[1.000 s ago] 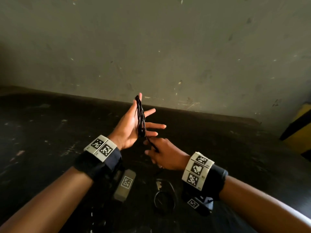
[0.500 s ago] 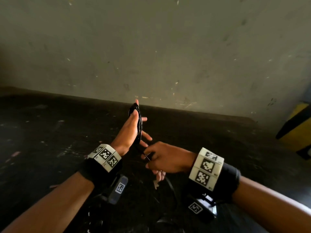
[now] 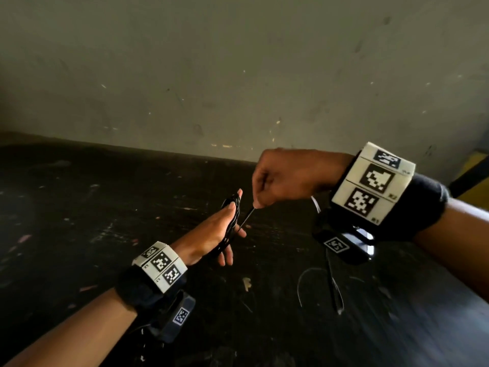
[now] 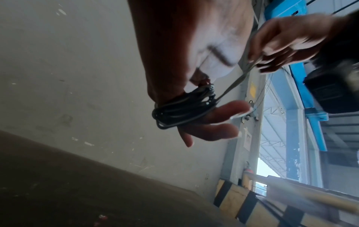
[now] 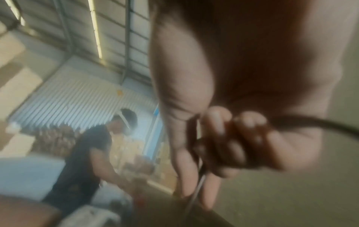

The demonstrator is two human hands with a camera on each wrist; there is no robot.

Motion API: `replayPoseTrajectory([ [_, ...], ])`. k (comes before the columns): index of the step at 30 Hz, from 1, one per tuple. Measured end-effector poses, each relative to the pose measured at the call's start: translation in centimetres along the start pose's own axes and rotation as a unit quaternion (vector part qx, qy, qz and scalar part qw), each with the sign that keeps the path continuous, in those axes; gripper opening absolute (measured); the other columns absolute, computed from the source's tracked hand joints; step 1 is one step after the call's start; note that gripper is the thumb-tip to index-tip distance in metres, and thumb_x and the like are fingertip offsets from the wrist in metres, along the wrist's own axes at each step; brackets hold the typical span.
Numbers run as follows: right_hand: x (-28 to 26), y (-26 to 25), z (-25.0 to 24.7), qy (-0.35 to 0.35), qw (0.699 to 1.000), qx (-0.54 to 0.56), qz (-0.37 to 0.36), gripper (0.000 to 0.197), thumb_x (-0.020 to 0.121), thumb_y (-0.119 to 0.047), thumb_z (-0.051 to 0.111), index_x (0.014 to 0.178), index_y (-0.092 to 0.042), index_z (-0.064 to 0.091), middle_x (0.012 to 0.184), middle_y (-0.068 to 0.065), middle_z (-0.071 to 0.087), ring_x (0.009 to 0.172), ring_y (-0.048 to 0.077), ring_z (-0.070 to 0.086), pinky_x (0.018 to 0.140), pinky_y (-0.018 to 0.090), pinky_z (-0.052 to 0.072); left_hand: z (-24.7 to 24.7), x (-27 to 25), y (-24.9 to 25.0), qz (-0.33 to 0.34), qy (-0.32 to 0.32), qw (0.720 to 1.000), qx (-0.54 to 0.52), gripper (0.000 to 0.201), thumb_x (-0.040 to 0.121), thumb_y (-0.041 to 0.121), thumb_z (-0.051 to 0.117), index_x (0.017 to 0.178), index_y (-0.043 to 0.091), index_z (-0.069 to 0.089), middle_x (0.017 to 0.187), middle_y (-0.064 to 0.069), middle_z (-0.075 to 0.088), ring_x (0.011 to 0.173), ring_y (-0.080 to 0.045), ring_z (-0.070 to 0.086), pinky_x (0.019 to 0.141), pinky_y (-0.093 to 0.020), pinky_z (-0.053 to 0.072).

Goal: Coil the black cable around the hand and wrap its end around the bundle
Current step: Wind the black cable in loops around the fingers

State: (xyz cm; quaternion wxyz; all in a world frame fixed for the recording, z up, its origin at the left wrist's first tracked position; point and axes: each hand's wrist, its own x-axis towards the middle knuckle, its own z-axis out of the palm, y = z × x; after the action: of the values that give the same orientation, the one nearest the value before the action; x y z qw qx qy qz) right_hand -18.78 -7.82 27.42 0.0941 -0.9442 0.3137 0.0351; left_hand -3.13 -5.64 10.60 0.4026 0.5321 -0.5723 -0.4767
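Observation:
The black cable (image 3: 234,218) is wound in several turns around the straight fingers of my left hand (image 3: 217,234), which is held edge-up over the dark table. In the left wrist view the coil (image 4: 184,110) crosses the fingers near their bases. A loose strand (image 3: 247,217) runs from the coil up to my right hand (image 3: 280,178), just above and to the right, which pinches it between thumb and fingers. The right wrist view is blurred; the right hand (image 5: 223,138) there curls round the cable (image 5: 310,122), which trails off right.
A dark scuffed table (image 3: 105,207) runs up to a grey wall (image 3: 238,75). A yellow and black striped barrier (image 3: 473,176) stands at the far right. A thin wire loop (image 3: 333,287) lies on the table under my right wrist. A person (image 5: 87,153) bends in the background.
My right hand has risen from below the left palm to above and right of it, drawing the strand up. My left hand has dropped lower and tilted forward, the coil still on it.

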Motion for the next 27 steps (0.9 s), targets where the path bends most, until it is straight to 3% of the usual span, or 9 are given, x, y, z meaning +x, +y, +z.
replayPoseTrajectory([
  [3, 0.7, 1.2, -0.9, 0.048, 0.998, -0.035, 0.005, 0.014, 0.079, -0.032, 0.072, 0.073, -0.019, 0.068, 0.063, -0.011, 0.059, 0.063, 0.002, 0.055, 0.056, 0.018, 0.038, 0.2, -0.8, 0.6, -0.032, -0.028, 0.999, -0.006, 0.053, 0.094, 0.059, 0.018, 0.146, 0.048, 0.012, 0.117, -0.011, 0.062, 0.053, -0.023, 0.066, 0.044, -0.030, 0.054],
  [6, 1.3, 2.4, -1.5, 0.068, 0.997, -0.027, -0.017, 0.018, 0.076, -0.034, 0.074, 0.067, -0.021, 0.067, 0.055, -0.013, 0.057, 0.051, -0.003, 0.053, 0.048, 0.007, 0.035, 0.1, -1.1, 1.0, -0.054, -0.030, 0.998, -0.001, 0.044, 0.094, 0.060, 0.019, 0.137, 0.060, 0.007, 0.117, -0.008, 0.062, 0.060, -0.026, 0.070, 0.056, -0.038, 0.060],
  [9, 2.0, 3.4, -1.8, 0.108, 0.993, -0.018, -0.044, 0.021, 0.074, -0.035, 0.076, 0.064, -0.019, 0.068, 0.052, -0.012, 0.056, 0.048, -0.005, 0.051, 0.047, 0.005, 0.036, -0.2, -1.2, 1.1, -0.089, -0.033, 0.995, 0.014, 0.060, 0.095, 0.058, 0.017, 0.150, 0.035, 0.015, 0.089, -0.005, 0.071, 0.051, -0.023, 0.066, 0.047, -0.030, 0.056],
  [13, 3.0, 5.8, -1.7, 0.137, 0.989, -0.005, -0.054, 0.029, 0.076, -0.034, 0.075, 0.068, -0.007, 0.069, 0.055, -0.006, 0.055, 0.050, -0.004, 0.050, 0.049, 0.004, 0.037, -0.1, -2.4, 1.9, -0.062, -0.100, 0.993, -0.022, 0.049, 0.094, 0.057, 0.018, 0.142, 0.058, 0.007, 0.112, -0.012, 0.068, 0.047, -0.019, 0.060, 0.034, -0.022, 0.046],
  [16, 3.6, 8.0, -0.8, 0.171, 0.984, 0.022, -0.042, 0.035, 0.077, -0.035, 0.073, 0.068, -0.002, 0.067, 0.053, -0.004, 0.053, 0.045, -0.002, 0.048, 0.047, 0.005, 0.036, -0.3, -3.1, 2.7, -0.062, -0.163, 0.983, -0.063, 0.050, 0.087, 0.063, 0.025, 0.136, 0.067, 0.012, 0.119, -0.011, 0.067, 0.055, -0.023, 0.066, 0.038, -0.026, 0.052],
  [18, 3.8, 9.2, 0.2, 0.187, 0.981, 0.044, -0.032, 0.037, 0.077, -0.038, 0.071, 0.066, -0.003, 0.065, 0.052, -0.003, 0.053, 0.041, 0.002, 0.045, 0.046, 0.009, 0.036, -0.5, -3.5, 3.0, -0.069, -0.171, 0.979, -0.084, 0.050, 0.086, 0.063, 0.027, 0.134, 0.068, 0.014, 0.122, -0.010, 0.067, 0.060, -0.025, 0.068, 0.041, -0.028, 0.054],
  [22, 4.1, 9.6, 1.4, 0.267, 0.962, 0.050, -0.036, 0.040, 0.077, -0.041, 0.069, 0.066, -0.003, 0.064, 0.055, 0.003, 0.056, 0.044, 0.006, 0.044, 0.048, 0.013, 0.037, -0.6, -3.4, 2.5, -0.094, -0.108, 0.985, -0.094, 0.047, 0.093, 0.058, 0.022, 0.138, 0.061, 0.012, 0.121, -0.011, 0.067, 0.063, -0.026, 0.069, 0.049, -0.031, 0.057],
  [25, 3.0, 7.9, 0.2, 0.336, 0.933, 0.091, -0.091, 0.035, 0.077, -0.037, 0.071, 0.067, -0.005, 0.065, 0.058, 0.009, 0.062, 0.045, 0.015, 0.051, 0.046, 0.023, 0.042, -0.6, -2.0, 1.1, -0.165, 0.012, 0.974, -0.153, 0.058, 0.095, 0.058, 0.026, 0.148, 0.043, 0.009, 0.131, -0.017, 0.057, 0.065, -0.034, 0.072, 0.049, -0.035, 0.059],
  [27, 1.8, 5.8, -0.7, 0.317, 0.930, 0.117, -0.146, 0.034, 0.077, -0.035, 0.071, 0.068, -0.003, 0.065, 0.060, 0.012, 0.063, 0.049, 0.022, 0.055, 0.049, 0.033, 0.046, -1.0, -0.7, 0.2, -0.212, 0.108, 0.944, -0.229, 0.063, 0.094, 0.055, 0.033, 0.150, 0.033, 0.013, 0.142, -0.020, 0.045, 0.089, -0.044, 0.069, 0.043, -0.038, 0.058],
])
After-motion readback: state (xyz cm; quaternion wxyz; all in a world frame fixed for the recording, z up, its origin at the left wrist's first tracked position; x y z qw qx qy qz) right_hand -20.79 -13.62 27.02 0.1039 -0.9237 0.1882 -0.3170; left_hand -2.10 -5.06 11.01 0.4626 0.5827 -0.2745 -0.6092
